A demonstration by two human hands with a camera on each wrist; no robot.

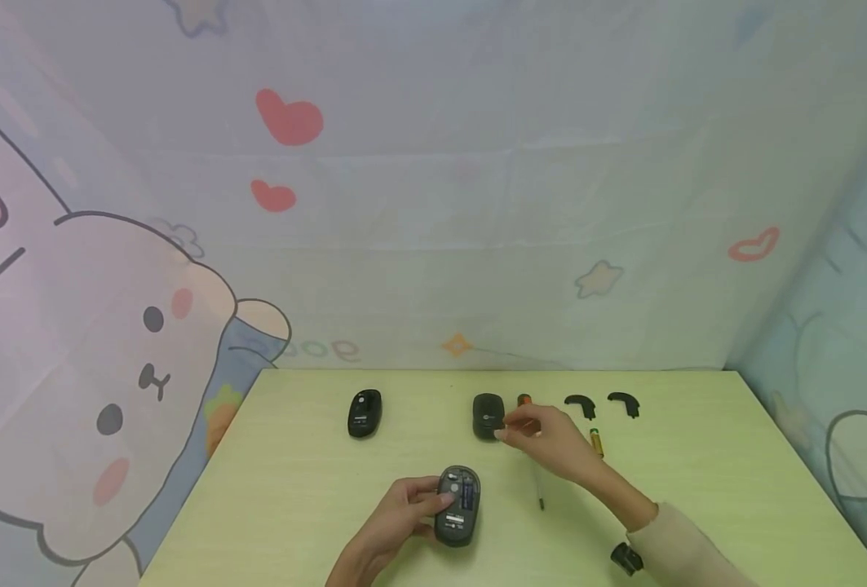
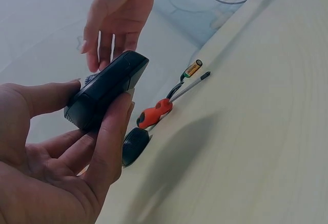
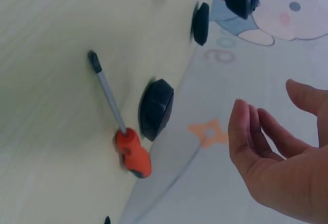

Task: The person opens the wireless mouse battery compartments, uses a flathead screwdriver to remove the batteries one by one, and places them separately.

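My left hand [image 1: 396,518] grips a dark computer mouse [image 1: 453,530] by its sides, thumb over the upturned underside. Its battery bay is uncovered, and a dark battery [image 1: 468,494] lies inside. In the left wrist view the mouse [image 2: 110,88] is held tilted above the table. My right hand [image 1: 550,444] hovers to the right of it with bent, loose fingers and nothing between them; the right wrist view shows a gap between thumb and fingers [image 3: 243,131]. Below that hand lies a screwdriver [image 3: 133,155] with an orange-red handle, beside a second dark mouse [image 1: 487,408].
A third mouse [image 1: 364,414] lies at the back left. Toward the back right are two curved black pieces [image 1: 586,406] and a gold-and-green battery [image 1: 597,443]. A small black object [image 1: 627,558] sits near the right sleeve [image 1: 686,546]. A printed cloth [image 1: 433,269] hangs behind the table.
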